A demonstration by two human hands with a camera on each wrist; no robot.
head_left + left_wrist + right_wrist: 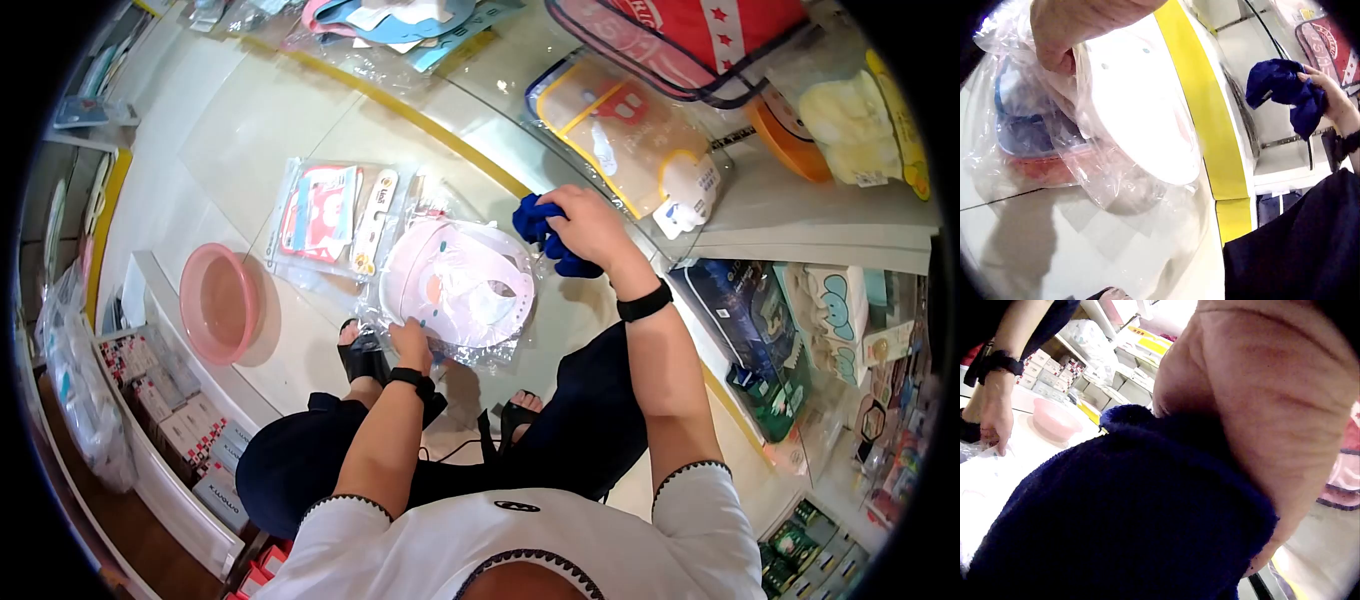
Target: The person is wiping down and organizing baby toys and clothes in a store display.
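Note:
A dark blue cloth (543, 228) with a fuzzy surface hangs bunched from my right hand (592, 228), which grips it to the right of the packages. Much of the right wrist view is filled by this cloth (1116, 512). My left hand (410, 345) pinches the near edge of a pale pink, rounded item (455, 275) in clear plastic. In the left wrist view the pale item (1129, 94) stands tilted up off other bagged goods (1035, 137). Beyond it on the floor lie flat packages (325, 215), one with red and white print.
A pink basin (218, 303) stands on the floor at the left, beside a shelf of small boxes (175, 415). Shelves with yellow edging (400, 95) run along the far side. Packaged goods (630, 125) fill the right shelf. My feet (520, 405) are close behind the packages.

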